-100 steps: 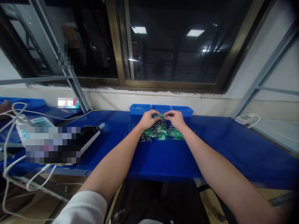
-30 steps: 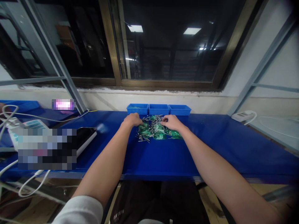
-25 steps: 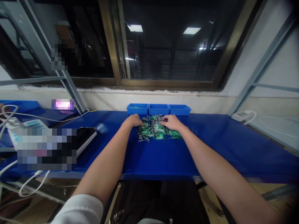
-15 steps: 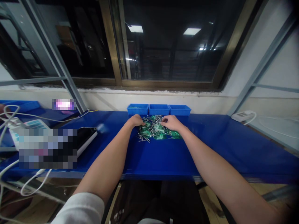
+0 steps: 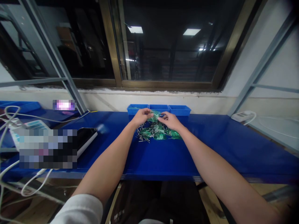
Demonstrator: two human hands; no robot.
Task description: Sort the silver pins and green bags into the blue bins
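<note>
A small green plastic bag [image 5: 154,115] is lifted at the far side of a heap. My left hand [image 5: 142,117] pinches its left side between thumb and fingers. On the other side my right hand [image 5: 171,120] is closed with thumb and fingertips at the bag's right edge. Below both hands lies the heap of thin silvery metal pins [image 5: 153,132], which look like rivets, mixed with more green bags [image 5: 160,135]. Several pins stick out loose at the heap's left. The bag's contents are too small to make out.
Three blue bins [image 5: 179,110] stand in a row behind the heap, on a blue table [image 5: 161,158]. To the left are a dark-screened device [image 5: 86,138], partly blurred out, and white cables [image 5: 8,168]. A white power strip [image 5: 243,115] lies at the right.
My left hand has moved up and right from the heap's left side, and my right hand slightly up. A green bag is now raised between them.
</note>
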